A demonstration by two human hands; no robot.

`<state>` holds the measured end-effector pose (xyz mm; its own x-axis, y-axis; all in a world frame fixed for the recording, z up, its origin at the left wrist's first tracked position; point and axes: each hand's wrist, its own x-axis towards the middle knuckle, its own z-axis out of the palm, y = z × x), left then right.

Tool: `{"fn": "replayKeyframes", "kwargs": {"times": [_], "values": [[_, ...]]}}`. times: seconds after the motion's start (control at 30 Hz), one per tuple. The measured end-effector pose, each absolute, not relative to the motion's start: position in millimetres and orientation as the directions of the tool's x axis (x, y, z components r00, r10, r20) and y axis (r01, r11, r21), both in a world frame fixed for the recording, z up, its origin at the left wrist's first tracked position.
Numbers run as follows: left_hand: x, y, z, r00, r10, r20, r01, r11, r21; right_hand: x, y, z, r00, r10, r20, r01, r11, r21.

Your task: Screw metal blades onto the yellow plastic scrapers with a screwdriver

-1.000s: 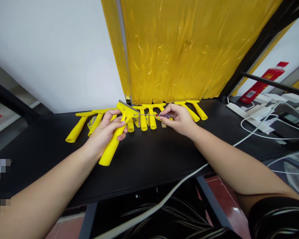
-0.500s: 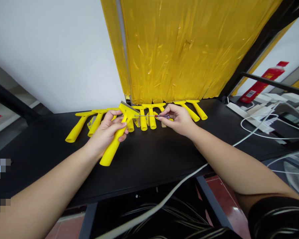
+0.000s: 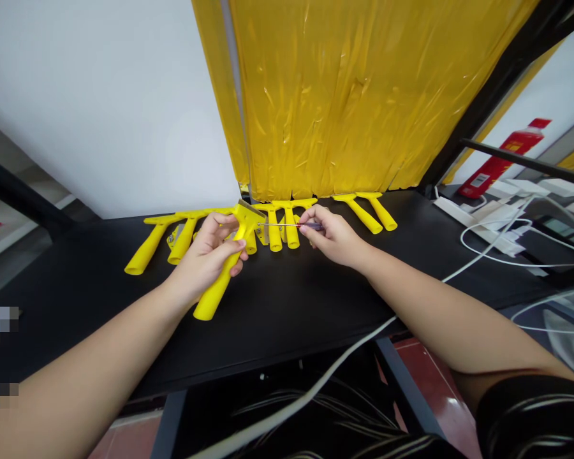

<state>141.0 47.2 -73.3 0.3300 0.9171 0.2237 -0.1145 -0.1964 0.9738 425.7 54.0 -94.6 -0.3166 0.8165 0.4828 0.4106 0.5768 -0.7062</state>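
Observation:
My left hand point(image 3: 215, 248) is wrapped round the handle of a yellow scraper point(image 3: 215, 290), which tilts with its head up and its handle end towards me. A metal blade edge shows along the top of its head. In my right hand point(image 3: 332, 234) is a small screwdriver point(image 3: 312, 225) with a dark, reddish handle, pinched between the fingers. Its thin shaft points left, and its tip meets the right side of the scraper's head. Behind my hands several more yellow scrapers point(image 3: 148, 248) lie in a row, some partly hidden by my left hand.
The black table point(image 3: 287, 306) carries the row along its back edge, below a yellow plastic curtain point(image 3: 344, 95) and a white panel point(image 3: 110, 108). To the right are a red bottle point(image 3: 500, 162), a white power strip point(image 3: 478, 223) and loose cables. A white cable point(image 3: 316, 386) crosses the front edge.
The held scraper's head has shifted slightly right and down. My right hand has moved a little left and its fingers have turned on the screwdriver handle.

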Motion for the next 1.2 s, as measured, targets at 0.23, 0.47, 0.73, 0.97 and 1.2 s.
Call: {"fn": "replayKeyframes", "kwargs": {"times": [0.23, 0.47, 0.73, 0.97, 1.2], "values": [[140, 48, -75, 0.329, 0.913, 0.241, -0.101, -0.220, 0.970, 425, 51, -90, -0.297, 0.803, 0.517, 0.502, 0.592, -0.630], [140, 49, -74, 0.334, 0.905, 0.262, -0.103, -0.242, 0.965, 422, 49, -85, -0.353, 0.850, 0.392, 0.635, 0.525, -0.567], [138, 50, -77, 0.352, 0.889, 0.291, -0.097, -0.275, 0.957, 421, 51, -87, -0.389, 0.873, 0.294, 0.509, 0.469, -0.722], [138, 49, -77, 0.349, 0.889, 0.298, -0.092, -0.284, 0.954, 418, 58, -103, -0.327, 0.919, 0.221, 0.325, 0.329, -0.886], [139, 48, -77, 0.354, 0.886, 0.299, -0.087, -0.287, 0.954, 421, 48, -93, -0.312, 0.795, 0.520, 0.468, 0.605, -0.644]]}}
